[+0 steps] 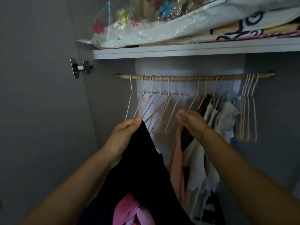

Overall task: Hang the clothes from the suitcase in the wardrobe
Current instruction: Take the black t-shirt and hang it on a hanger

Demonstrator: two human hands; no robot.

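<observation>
Black garment [143,159] in the grip of left hand [124,135], right hand [192,123] raised, fingers loose, near pink hangers [162,114].

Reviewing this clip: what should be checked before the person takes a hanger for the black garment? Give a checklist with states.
1. Left hand grip on black garment: ok, pinched at its top edge.
2. Right hand free: ok, fingers relaxed, holding nothing.
3. Empty hangers near right hand: ok, several on the rod.
4. Hangers untangled: cannot tell, wires overlap.
5. Garment's neck opening found: cannot tell, fabric too dark.
</observation>
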